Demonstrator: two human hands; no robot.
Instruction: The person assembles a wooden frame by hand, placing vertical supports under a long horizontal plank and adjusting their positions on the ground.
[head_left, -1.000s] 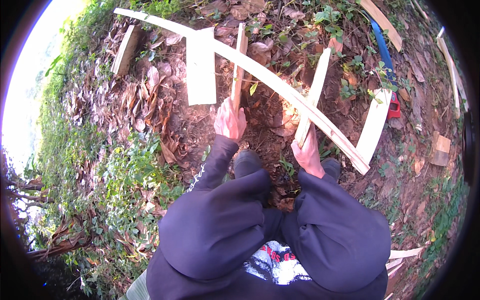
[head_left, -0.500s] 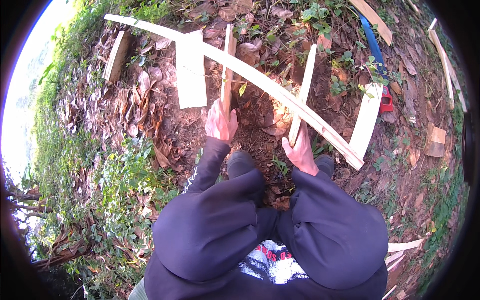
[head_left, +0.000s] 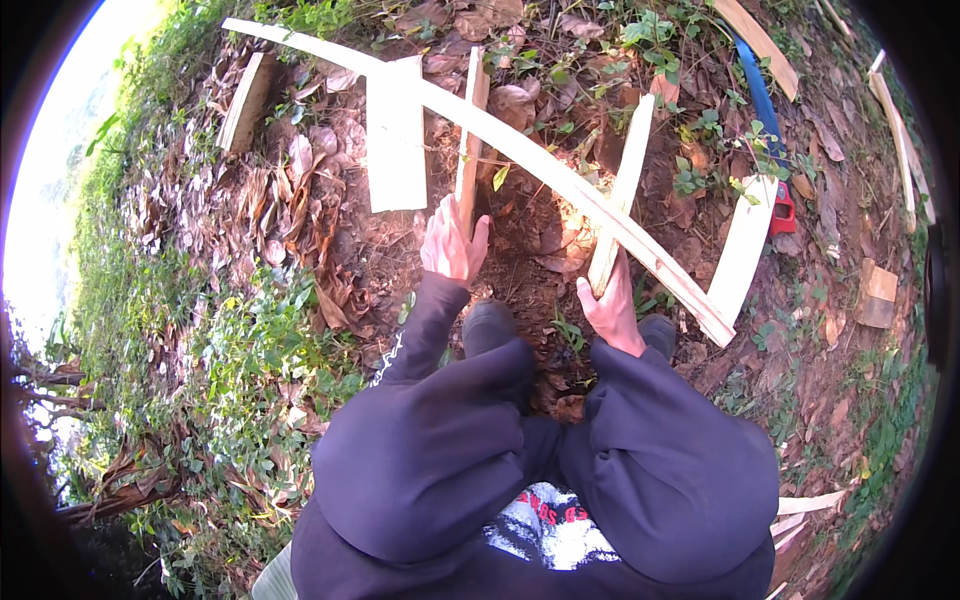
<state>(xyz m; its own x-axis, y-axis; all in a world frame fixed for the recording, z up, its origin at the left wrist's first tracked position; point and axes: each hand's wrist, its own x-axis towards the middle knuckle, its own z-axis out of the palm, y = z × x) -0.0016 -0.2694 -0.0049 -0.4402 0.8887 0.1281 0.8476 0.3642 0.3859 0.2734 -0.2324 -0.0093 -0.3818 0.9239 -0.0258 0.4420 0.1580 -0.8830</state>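
My right hand (head_left: 615, 312) is closed around the near end of a pale split wooden stick (head_left: 628, 165), its thumb on the left side. My left hand (head_left: 452, 242) lies at the near end of another wooden stick (head_left: 472, 130), fingers stretched out and thumb apart. A long, slightly curved wooden strip (head_left: 520, 148) crosses over both sticks, running from far left to near right. Under its left part lies a flat pale board (head_left: 397, 150). A second short board (head_left: 743, 245) sits by its right end. What the left palm touches is hidden.
A saw with a blue blade (head_left: 760, 95) and red handle (head_left: 783, 208) lies at the right beside a wood slat (head_left: 760, 45). A wood chunk (head_left: 245, 105) rests at far left, a small block (head_left: 876, 293) at right. Dry leaves and green plants cover the ground.
The whole view has shifted slightly. My left thumb has spread away from the fingers. The stick in my right hand has turned a little, showing a broader face.
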